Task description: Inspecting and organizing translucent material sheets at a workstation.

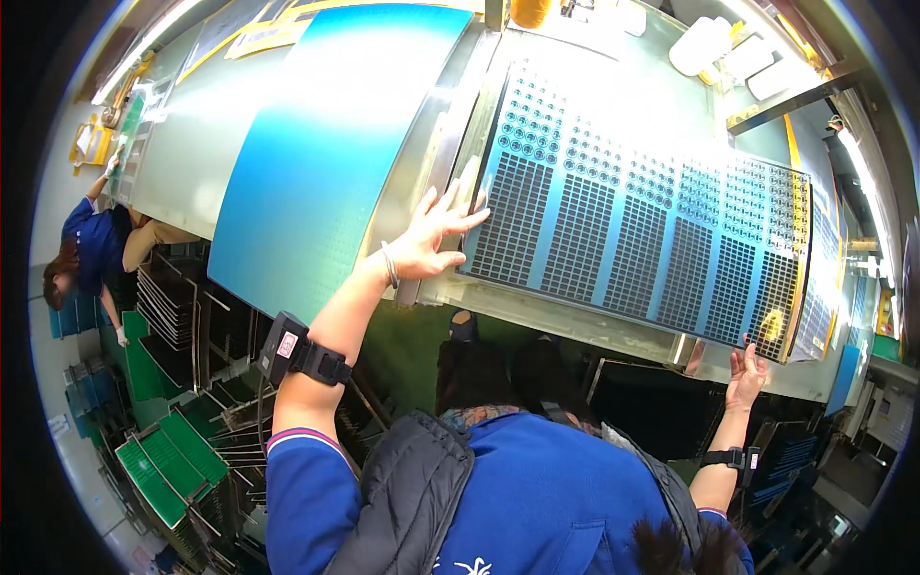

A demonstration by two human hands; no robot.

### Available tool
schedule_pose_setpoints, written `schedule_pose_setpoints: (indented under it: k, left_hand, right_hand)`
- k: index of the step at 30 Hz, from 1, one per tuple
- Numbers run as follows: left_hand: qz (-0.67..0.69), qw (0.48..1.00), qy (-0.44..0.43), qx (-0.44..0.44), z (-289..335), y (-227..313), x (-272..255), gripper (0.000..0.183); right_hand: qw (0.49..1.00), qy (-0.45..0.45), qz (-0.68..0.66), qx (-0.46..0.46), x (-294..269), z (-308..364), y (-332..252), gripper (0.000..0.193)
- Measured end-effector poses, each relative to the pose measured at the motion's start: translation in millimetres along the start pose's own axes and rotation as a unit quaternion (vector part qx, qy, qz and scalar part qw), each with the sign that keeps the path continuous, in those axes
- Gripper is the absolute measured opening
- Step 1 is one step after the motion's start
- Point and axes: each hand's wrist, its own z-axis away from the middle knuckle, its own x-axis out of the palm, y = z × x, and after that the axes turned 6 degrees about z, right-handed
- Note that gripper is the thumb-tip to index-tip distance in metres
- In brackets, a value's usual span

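A large blue panel (640, 235) with rows of dark squares and rings lies on the light table in front of me. Spread out, the fingers of my left hand (428, 237) reach its left edge, thumb apart, with nothing enclosed in them. At the near right corner my right hand (747, 378) has its fingertips at the panel's edge, seemingly pinching it. Part of that grip is hidden. A plain blue sheet (321, 163), glossy and slightly curved, rests on the table to the left of my left hand.
White containers (702, 46) stand at the far right, near a metal bar (791, 101). A metal strip (450, 144) runs between sheet and panel. Racks with green boards (172, 460) stand at lower left. Another person in blue (96, 244) works at the far left.
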Motion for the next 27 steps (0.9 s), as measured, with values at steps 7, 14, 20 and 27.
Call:
schedule_pose_setpoints:
  k: [7,14,20,27]
  left_hand:
    - [-0.008,1.0,0.019,0.018,-1,1,-1,0.079]
    - [-0.026,1.0,0.007,0.012,-2,1,-3,0.079]
    - [-0.063,0.998,0.007,0.007,-2,3,0,0.08]
    - [-0.109,0.991,-0.037,-0.071,-5,16,2,0.084]
  right_hand:
    - [1.0,-0.006,0.005,0.004,-1,0,0,0.022]
    - [1.0,-0.006,0.002,0.002,2,6,-3,0.021]
    - [1.0,-0.012,-0.014,0.023,4,6,-5,0.018]
    - [0.966,-0.157,-0.207,0.009,-20,-6,-41,0.071]
